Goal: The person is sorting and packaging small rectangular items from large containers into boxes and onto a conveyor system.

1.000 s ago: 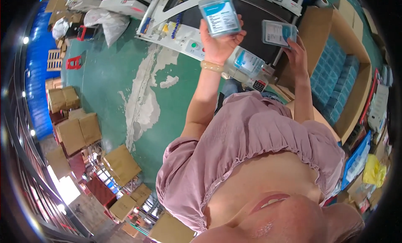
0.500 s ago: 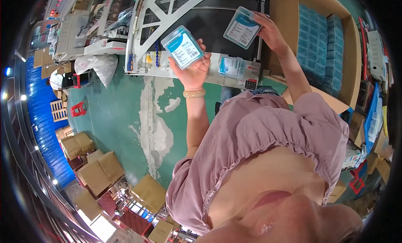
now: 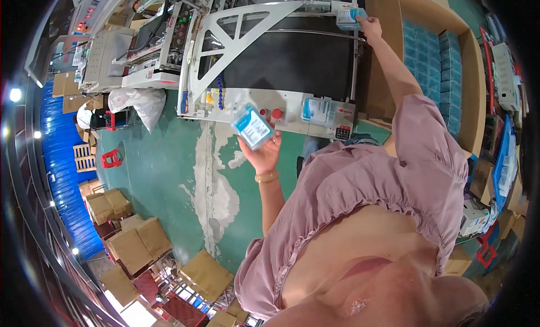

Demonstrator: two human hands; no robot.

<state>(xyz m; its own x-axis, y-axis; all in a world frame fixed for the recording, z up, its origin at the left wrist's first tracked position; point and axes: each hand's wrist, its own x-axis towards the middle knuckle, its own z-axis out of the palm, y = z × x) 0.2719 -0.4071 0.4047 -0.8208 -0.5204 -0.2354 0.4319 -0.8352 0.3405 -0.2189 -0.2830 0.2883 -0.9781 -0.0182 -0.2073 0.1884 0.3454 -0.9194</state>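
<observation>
My left hand (image 3: pixel 263 153) is closed around a clear plastic box (image 3: pixel 253 128) with a blue-and-white label. It holds the box tilted, label up, in front of the machine's front ledge. My right arm is stretched far forward, and my right hand (image 3: pixel 370 28) grips the right edge of a similar labelled box (image 3: pixel 348 19) at the far right corner of the machine. Whether that box rests on the surface there I cannot tell. A further labelled box (image 3: pixel 318 110) lies on the front ledge, right of a red button (image 3: pixel 277 113).
The machine has a dark belt (image 3: pixel 281 62) and a white slotted guard (image 3: pixel 225 40) over its left part. To the right stands an open carton (image 3: pixel 475 96) holding stacked teal boxes. A white sack (image 3: pixel 136 104) and a red stool (image 3: pixel 111 158) are at the left.
My right hand has carried its box forward to the machine's far right corner. My left hand, still holding its box, has come down and nearer. The red buttons on the ledge now show.
</observation>
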